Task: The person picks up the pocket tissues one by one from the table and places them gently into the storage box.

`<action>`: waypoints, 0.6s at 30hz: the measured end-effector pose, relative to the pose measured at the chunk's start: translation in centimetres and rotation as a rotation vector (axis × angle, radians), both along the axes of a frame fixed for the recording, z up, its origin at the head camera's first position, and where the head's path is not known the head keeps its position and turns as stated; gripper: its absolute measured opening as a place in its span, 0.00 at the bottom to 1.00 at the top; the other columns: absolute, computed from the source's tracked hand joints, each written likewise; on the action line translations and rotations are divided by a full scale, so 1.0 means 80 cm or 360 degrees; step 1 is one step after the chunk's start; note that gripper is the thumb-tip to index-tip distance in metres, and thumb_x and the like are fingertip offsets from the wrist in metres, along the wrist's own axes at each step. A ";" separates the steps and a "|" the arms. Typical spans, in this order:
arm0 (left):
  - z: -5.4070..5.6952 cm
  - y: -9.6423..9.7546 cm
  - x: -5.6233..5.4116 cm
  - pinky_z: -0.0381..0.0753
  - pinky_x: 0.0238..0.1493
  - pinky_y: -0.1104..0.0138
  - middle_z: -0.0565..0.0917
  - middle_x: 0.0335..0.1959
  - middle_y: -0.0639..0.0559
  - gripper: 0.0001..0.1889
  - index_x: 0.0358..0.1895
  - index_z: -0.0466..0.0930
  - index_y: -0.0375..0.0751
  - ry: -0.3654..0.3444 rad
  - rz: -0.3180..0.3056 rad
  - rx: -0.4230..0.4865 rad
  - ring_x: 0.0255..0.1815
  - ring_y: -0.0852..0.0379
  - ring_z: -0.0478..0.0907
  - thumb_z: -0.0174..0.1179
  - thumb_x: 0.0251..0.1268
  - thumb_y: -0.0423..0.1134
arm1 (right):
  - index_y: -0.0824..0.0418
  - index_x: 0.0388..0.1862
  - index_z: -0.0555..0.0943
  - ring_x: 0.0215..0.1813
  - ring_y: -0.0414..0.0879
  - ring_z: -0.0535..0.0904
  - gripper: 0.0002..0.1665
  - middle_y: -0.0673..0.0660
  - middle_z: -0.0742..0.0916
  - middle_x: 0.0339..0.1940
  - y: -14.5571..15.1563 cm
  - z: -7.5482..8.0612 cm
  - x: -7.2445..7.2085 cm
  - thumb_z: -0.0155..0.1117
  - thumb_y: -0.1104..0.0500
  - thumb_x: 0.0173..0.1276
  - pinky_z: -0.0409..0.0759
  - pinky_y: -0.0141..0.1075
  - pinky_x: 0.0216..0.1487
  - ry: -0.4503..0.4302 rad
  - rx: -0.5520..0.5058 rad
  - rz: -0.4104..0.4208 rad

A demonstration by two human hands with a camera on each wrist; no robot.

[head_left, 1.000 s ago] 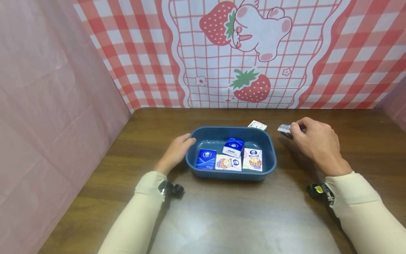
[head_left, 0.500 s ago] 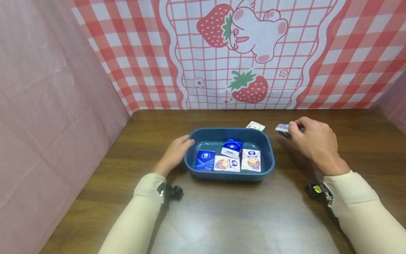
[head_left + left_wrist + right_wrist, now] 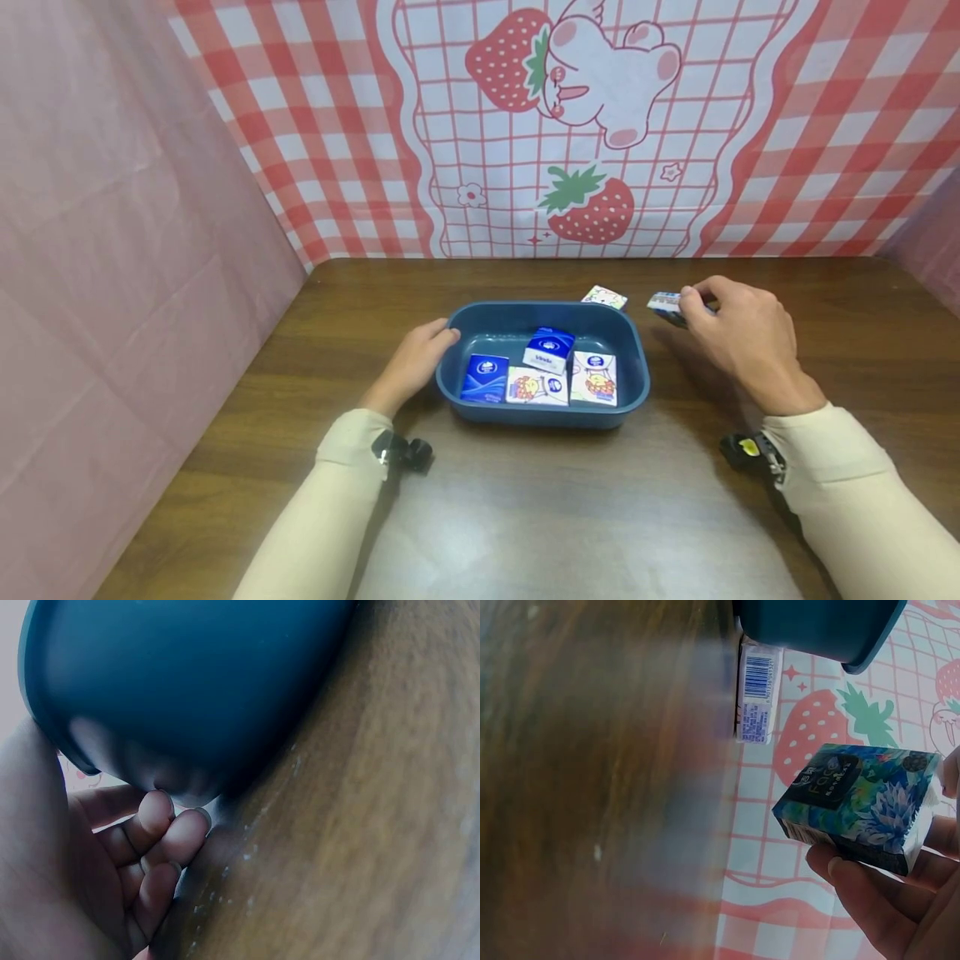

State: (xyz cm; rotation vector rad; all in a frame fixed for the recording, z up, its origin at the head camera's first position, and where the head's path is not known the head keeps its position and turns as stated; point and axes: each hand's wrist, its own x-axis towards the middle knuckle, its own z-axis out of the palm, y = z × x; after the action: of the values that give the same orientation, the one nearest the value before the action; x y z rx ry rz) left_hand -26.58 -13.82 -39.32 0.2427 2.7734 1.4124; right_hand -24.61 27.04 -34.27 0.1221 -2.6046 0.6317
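Note:
In the head view a dark blue plastic basin (image 3: 540,417) stands on the table. My left hand (image 3: 411,367) grips its left end, thumb over the rim and fingers (image 3: 161,825) against the outer wall. Beyond the basin's right end, my right hand (image 3: 746,337) pinches a small tissue pack (image 3: 855,802) with a dark blue-green flower print, held over the table. Inside the basin lie a blue tissue pack (image 3: 486,379) at left, another blue pack (image 3: 550,350) leaning on a white cartoon pack (image 3: 537,387), and a second cartoon pack (image 3: 594,379) at right.
Another white tissue pack (image 3: 604,297) lies behind the basin's back right corner, its barcode side facing the right wrist camera. A red-and-white checked cloth (image 3: 345,125) hangs at the table's back edge, and a pink cloth (image 3: 150,250) hangs on the left.
The head view has shifted slightly. The flower-print pack has edged a little left in my right hand's pinch. My left hand keeps its hold, and the packs in the basin stay put.

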 end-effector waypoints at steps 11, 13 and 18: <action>-0.001 -0.001 -0.001 0.72 0.64 0.46 0.82 0.56 0.45 0.25 0.63 0.77 0.40 -0.0010 0.0006 -0.0008 0.60 0.46 0.77 0.48 0.76 0.53 | 0.67 0.51 0.83 0.38 0.62 0.78 0.27 0.69 0.87 0.42 -0.008 0.005 0.005 0.54 0.45 0.74 0.76 0.59 0.36 0.0039 0.0020 0.0029; -0.001 -0.001 -0.001 0.71 0.65 0.46 0.82 0.56 0.45 0.25 0.63 0.77 0.40 -0.0007 0.0009 -0.0014 0.60 0.46 0.76 0.48 0.76 0.53 | 0.67 0.51 0.83 0.38 0.62 0.78 0.26 0.69 0.87 0.42 -0.010 0.007 0.006 0.54 0.45 0.73 0.76 0.59 0.36 0.0050 0.0024 0.0035; 0.000 0.000 0.000 0.71 0.65 0.46 0.82 0.56 0.44 0.25 0.63 0.77 0.39 0.0002 0.0007 -0.0012 0.61 0.45 0.76 0.48 0.76 0.52 | 0.67 0.49 0.83 0.37 0.61 0.79 0.26 0.68 0.87 0.41 -0.014 0.009 0.008 0.55 0.46 0.73 0.77 0.58 0.35 0.0081 0.0029 0.0047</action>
State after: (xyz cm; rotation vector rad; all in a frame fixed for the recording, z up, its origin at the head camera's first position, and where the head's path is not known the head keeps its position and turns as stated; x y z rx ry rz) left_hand -26.61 -13.83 -39.31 0.2373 2.7817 1.4032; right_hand -23.95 25.93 -33.52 0.1806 -2.5644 0.6078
